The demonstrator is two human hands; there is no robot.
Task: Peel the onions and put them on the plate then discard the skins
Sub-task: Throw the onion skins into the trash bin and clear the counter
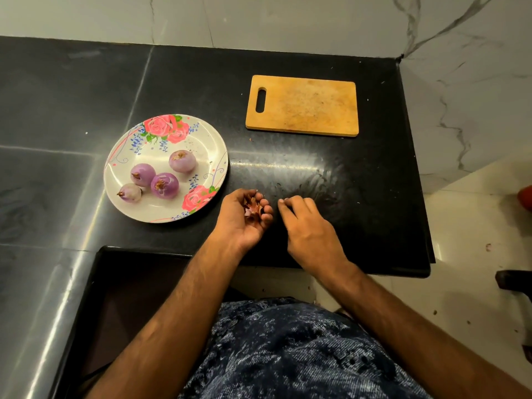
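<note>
Blue mottled fabric sits nearest us, both forearms over it. Our L hand lies palm up, fingers cupped round a small heap of red-brown skins. Just right of those fingertips, our R hand is palm down, thumb + index tips drawn narrow together on the black counter; can't tell if a scrap sits btwn them. Left of the L fingers, slightly apart, is the floral plate w/ 4 peeled onions. Beyond the R fingers, well apart, lies a wooden cutting board, then the marble wall.
</note>
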